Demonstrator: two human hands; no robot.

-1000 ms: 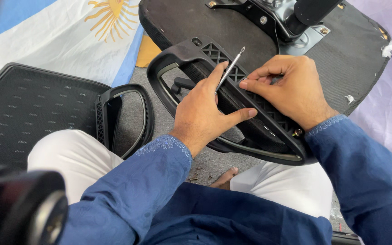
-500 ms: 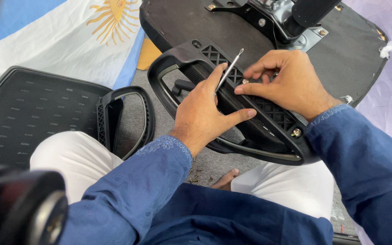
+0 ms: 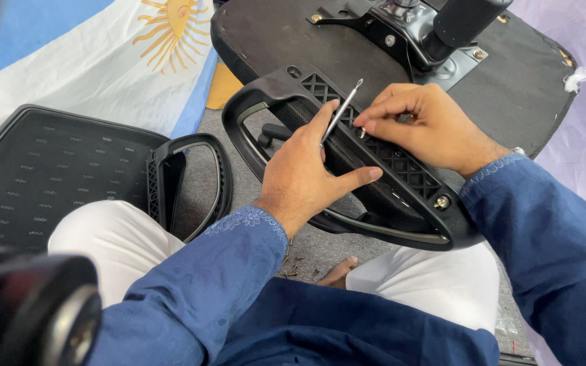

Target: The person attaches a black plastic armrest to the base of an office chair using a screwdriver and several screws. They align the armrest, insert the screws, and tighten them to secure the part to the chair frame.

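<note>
Seat base: the black upturned chair seat (image 3: 293, 41), with its metal mounting plate (image 3: 401, 34), is lying along the floor's far edge.
Backrest: the black mesh chair back (image 3: 42, 169) is lying at the left edge.
Armrest: the black plastic looped armrest (image 3: 401, 196) is resting across the lap, ribbed underside up, exposing its gold bolt (image 3: 442, 201).
Left hand (image 3: 306, 169): pressing the armrest steady while pinching the thin metal rod tool (image 3: 342, 108).
Right hand (image 3: 422, 122): pinching closed at the tool's lower end, guiding it into the ribbing.
Change: both hands are holding virtually the same positions as a second earlier.
</note>
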